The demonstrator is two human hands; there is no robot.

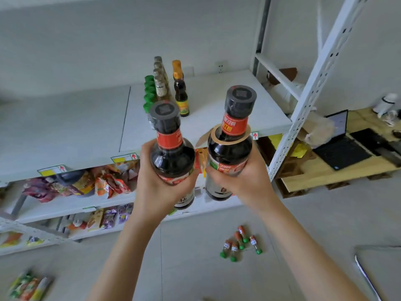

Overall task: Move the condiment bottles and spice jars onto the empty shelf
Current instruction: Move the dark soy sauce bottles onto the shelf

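My left hand (156,183) grips a dark sauce bottle (171,146) with a grey cap and red neck label. My right hand (245,177) grips a second, similar dark sauce bottle (230,140) that wears a paper collar. Both bottles are upright, side by side, in front of the white top shelf (217,109). On that shelf stand a row of green-capped jars (149,94), a row of grey-capped bottles (160,81) and two orange-capped dark bottles (181,94). Several small green-capped spice jars (239,243) lie on the floor.
Snack packets (86,183) fill the lower shelves. A white perforated upright (308,94) bounds the shelf on the right. Beyond it a laptop (340,140) sits on a wooden platform. More packets (28,287) lie on the floor at bottom left, and a metal rim (366,276) shows at bottom right.
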